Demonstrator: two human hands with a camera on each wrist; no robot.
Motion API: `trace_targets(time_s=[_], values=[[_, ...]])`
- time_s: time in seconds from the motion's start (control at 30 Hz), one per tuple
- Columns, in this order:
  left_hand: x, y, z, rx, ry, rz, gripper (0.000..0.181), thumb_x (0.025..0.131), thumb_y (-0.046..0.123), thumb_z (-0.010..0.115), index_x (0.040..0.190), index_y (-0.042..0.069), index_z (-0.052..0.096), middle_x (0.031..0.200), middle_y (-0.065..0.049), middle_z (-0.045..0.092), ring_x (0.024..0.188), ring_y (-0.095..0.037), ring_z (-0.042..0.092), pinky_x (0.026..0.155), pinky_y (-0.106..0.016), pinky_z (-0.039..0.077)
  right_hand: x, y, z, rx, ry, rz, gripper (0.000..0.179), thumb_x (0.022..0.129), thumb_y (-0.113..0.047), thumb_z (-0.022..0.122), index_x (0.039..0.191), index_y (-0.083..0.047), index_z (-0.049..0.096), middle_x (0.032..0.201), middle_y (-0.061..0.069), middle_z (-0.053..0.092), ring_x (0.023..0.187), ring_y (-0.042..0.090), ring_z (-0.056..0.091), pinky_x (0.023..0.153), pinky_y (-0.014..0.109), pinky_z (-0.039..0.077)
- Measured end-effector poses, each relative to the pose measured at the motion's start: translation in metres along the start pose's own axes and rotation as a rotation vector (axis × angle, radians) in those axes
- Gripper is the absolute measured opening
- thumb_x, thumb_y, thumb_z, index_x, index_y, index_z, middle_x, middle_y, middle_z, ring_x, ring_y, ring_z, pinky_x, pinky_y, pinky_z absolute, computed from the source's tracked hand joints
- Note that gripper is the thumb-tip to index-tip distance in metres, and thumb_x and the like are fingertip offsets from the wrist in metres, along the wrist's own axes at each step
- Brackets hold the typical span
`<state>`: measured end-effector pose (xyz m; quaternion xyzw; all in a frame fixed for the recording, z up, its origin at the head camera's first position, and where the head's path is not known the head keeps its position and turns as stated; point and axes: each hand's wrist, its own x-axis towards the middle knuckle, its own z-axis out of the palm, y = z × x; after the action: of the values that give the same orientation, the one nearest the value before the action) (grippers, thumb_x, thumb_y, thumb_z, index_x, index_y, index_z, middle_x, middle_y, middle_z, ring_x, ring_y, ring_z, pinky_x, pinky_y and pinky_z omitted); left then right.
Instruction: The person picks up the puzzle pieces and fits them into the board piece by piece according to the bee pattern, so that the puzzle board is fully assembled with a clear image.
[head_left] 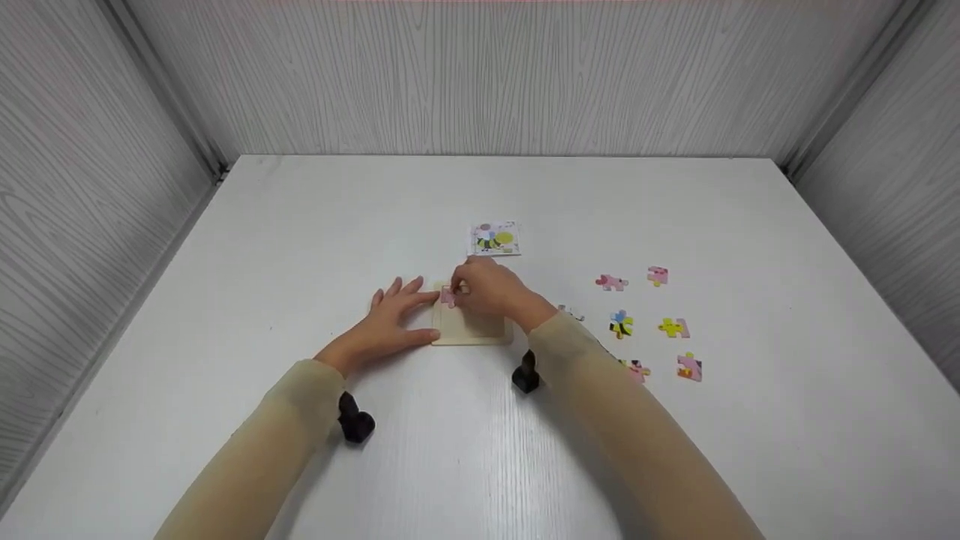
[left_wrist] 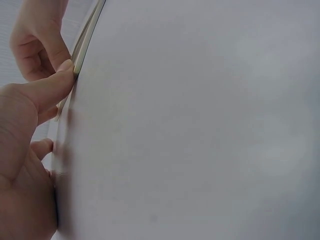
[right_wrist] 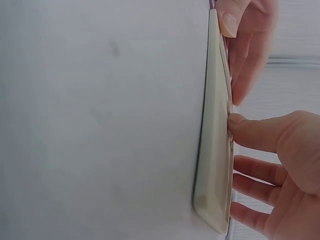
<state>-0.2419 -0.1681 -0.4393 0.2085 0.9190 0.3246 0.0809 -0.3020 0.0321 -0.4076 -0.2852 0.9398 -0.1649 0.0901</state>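
Note:
A shallow pale wooden puzzle tray [head_left: 472,343] lies flat on the white table. My left hand [head_left: 386,326] is spread beside its left side, with thumb and index finger touching that edge; in the left wrist view the thumb [left_wrist: 52,90] rests on the rim. Over the tray's upper left, my right hand [head_left: 491,289] pinches a pink puzzle piece [head_left: 448,297], its fingertips partly covering it. In the right wrist view, the right hand [right_wrist: 295,165] is low over the tray [right_wrist: 212,150], and the left hand [right_wrist: 250,40] is at the far end.
Beyond the tray lies a square bee picture [head_left: 495,238]. Several loose puzzle pieces are spread to the right, including a pink one [head_left: 612,283], a bee-striped one [head_left: 621,324] and a yellow one [head_left: 673,328]. My right sleeve [head_left: 600,405] partly covers others. Grey panels [head_left: 480,82] surround the table.

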Motion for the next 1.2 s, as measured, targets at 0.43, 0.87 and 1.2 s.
trace_targets(time_s=[0.43, 0.87, 1.2], values=[[-0.004, -0.003, 0.0, -0.021, 0.0, -0.026, 0.067, 0.084, 0.044, 0.065, 0.14, 0.014, 0.043, 0.153, -0.012, 0.016, 0.14, -0.034, -0.003, 0.107, -0.054, -0.009, 0.001, 0.003, 0.0, 0.049, -0.026, 0.009, 0.03, 0.089, -0.024, 0.064, 0.115, -0.009, 0.064, 0.113, 0.004, 0.061, 0.106, 0.019, 0.054, 0.093, 0.035, 0.042], [-0.002, 0.0, -0.001, -0.005, -0.011, -0.03, 0.066, 0.084, 0.041, 0.065, 0.14, 0.013, 0.043, 0.153, -0.015, 0.016, 0.139, -0.037, -0.003, 0.106, -0.056, -0.008, -0.024, 0.023, -0.018, 0.112, 0.031, -0.004, 0.031, 0.089, -0.024, 0.064, 0.116, -0.008, 0.062, 0.119, 0.007, 0.057, 0.114, 0.023, 0.049, 0.096, 0.037, 0.039], [0.0, 0.001, -0.001, 0.004, -0.022, -0.046, 0.067, 0.085, 0.046, 0.063, 0.142, 0.018, 0.041, 0.154, -0.01, 0.015, 0.14, -0.032, -0.005, 0.107, -0.052, -0.009, -0.035, 0.037, -0.027, 0.181, 0.064, 0.041, 0.031, 0.09, -0.022, 0.063, 0.116, -0.007, 0.062, 0.124, 0.007, 0.056, 0.122, 0.022, 0.046, 0.101, 0.037, 0.036]])
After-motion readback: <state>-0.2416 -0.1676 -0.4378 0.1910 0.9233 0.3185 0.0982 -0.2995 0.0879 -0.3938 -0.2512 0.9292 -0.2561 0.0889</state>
